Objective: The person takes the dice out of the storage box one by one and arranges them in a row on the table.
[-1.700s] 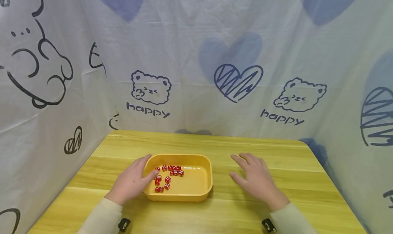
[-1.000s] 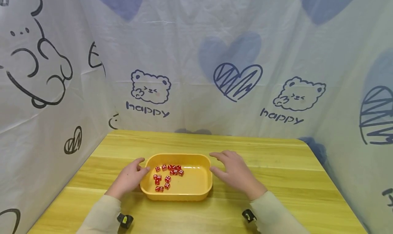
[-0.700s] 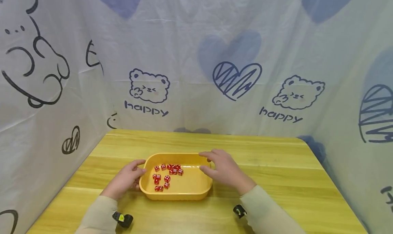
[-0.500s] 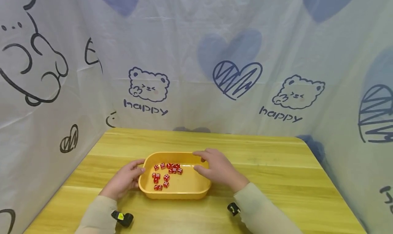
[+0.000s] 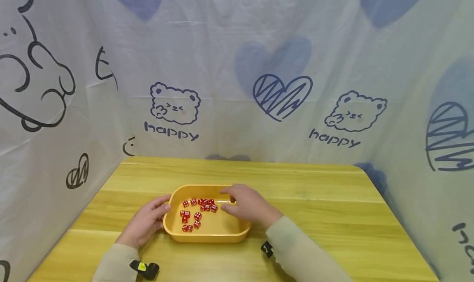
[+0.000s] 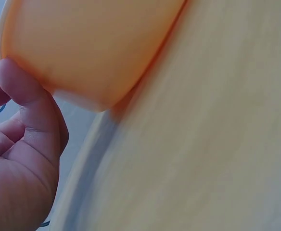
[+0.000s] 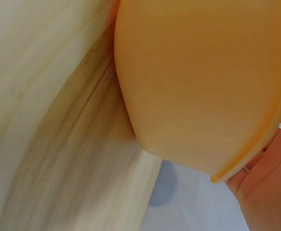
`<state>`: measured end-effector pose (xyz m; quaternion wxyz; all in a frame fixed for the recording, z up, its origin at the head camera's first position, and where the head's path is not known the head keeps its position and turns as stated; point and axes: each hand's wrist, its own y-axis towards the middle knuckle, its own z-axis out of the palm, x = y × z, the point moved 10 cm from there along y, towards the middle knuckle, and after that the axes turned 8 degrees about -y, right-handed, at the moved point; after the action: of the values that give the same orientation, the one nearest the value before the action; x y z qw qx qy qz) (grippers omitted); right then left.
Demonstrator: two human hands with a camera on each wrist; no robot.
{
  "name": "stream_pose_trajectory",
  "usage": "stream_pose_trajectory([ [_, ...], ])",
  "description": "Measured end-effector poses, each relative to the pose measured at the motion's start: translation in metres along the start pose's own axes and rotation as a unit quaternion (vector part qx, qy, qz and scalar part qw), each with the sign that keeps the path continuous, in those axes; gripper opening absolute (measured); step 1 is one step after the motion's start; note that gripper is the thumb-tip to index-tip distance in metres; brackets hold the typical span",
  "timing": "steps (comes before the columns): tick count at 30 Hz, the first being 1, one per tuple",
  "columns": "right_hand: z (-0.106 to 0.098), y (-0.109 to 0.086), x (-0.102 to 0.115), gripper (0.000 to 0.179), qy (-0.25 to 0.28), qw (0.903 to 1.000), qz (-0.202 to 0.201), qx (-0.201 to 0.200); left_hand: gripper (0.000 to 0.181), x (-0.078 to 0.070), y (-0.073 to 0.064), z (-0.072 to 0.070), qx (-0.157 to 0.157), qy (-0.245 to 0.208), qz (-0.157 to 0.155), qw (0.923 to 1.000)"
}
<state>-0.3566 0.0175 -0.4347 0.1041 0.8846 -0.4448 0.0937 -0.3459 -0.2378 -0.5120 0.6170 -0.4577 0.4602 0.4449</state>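
A shallow yellow plastic tray (image 5: 222, 228) sits on the wooden table. Several small red dice (image 5: 198, 216) with white pips lie scattered over its left half. At the tray's left end, my left hand (image 5: 142, 222) holds the rim, thumb at the edge and other fingers along the outside. The left wrist view shows the left thumb (image 6: 22, 84) at the tray's rim. Over the right half hovers my right hand (image 5: 252, 206), thumb and index finger apart, pointing at the dice with nothing between them. In the right wrist view, the tray wall hides its fingertips.
The light wooden table (image 5: 326, 216) spreads around the tray. Behind it and at both sides hangs a white cloth (image 5: 222, 125) printed with hearts, bears and lettering. Dark straps (image 5: 148, 269) sit at both wrists.
My right hand has moved left from beside the tray to over its right half. My left thumb has drawn back from inside the tray to its left rim. The dice stay put.
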Motion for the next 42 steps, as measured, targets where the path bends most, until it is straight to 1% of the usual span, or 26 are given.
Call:
stream_pose_trajectory([
  [4, 0.005, 0.006, 0.001, 0.047, -0.008, 0.9999, 0.003, 0.009, 0.058, 0.001, 0.0, 0.002, 0.003, -0.008, 0.0, 1.0],
  [10, 0.014, 0.013, 0.001, 0.047, -0.021, 0.9993, -0.002, 0.032, 0.06, 0.006, 0.0, 0.002, 0.004, -0.018, -0.008, 0.9998],
  [14, 0.017, 0.018, 0.003, 0.046, -0.042, 0.9983, -0.009, 0.04, 0.06, 0.008, 0.001, 0.0, 0.002, -0.021, -0.009, 0.9997],
  [19, 0.022, 0.022, 0.005, 0.045, -0.05, 0.9972, -0.012, 0.054, 0.059, 0.009, 0.001, -0.004, -0.005, -0.025, -0.009, 0.9996],
  [27, 0.034, 0.028, 0.007, 0.039, -0.063, 0.9945, -0.013, 0.083, 0.058, 0.011, -0.001, -0.002, -0.01, -0.037, -0.004, 0.9993],
  [35, 0.037, 0.033, 0.007, 0.034, -0.088, 0.9912, -0.002, 0.099, 0.061, 0.009, 0.0, 0.0, -0.003, -0.035, -0.007, 0.9994],
  [42, 0.045, 0.037, 0.004, 0.03, -0.079, 0.9903, 0.009, 0.115, 0.06, 0.009, 0.0, 0.001, 0.004, -0.037, 0.002, 0.9993],
])
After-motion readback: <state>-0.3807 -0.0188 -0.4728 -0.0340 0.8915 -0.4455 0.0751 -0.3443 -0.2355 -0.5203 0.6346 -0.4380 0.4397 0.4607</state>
